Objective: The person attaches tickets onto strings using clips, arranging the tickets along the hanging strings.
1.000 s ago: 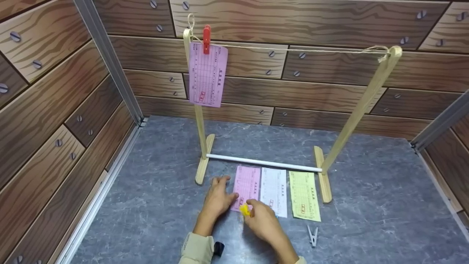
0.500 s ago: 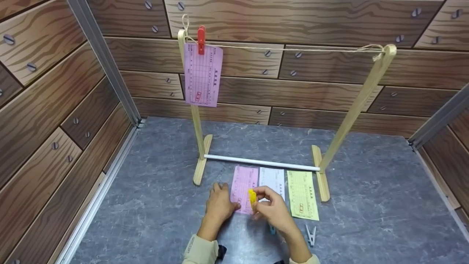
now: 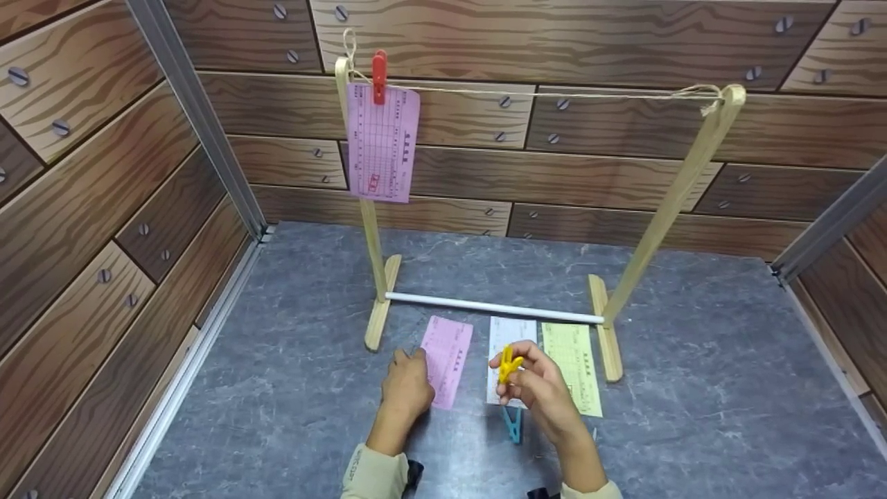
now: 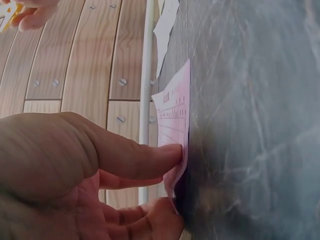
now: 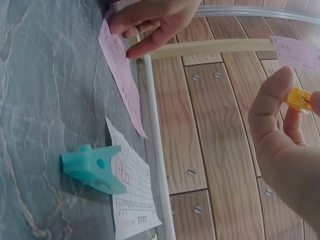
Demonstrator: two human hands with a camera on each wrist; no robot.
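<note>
Pinching pink slip (image 3: 450, 360) edge, left fingers (image 4: 162, 215); white slip (image 3: 509, 333) apart.

One view from above, two turned sideways

The head view looks forward and down, far enough back to hold the whole wooden rack (image 3: 670, 208). The left wrist view is low and close to the left hand (image 3: 407, 383), with tabletop (image 4: 260, 120) filling the right of its frame. The right wrist view, also low, has tabletop at left. Both share a pink slip (image 4: 172, 115): near centre in the first, upper left in the second.
</note>
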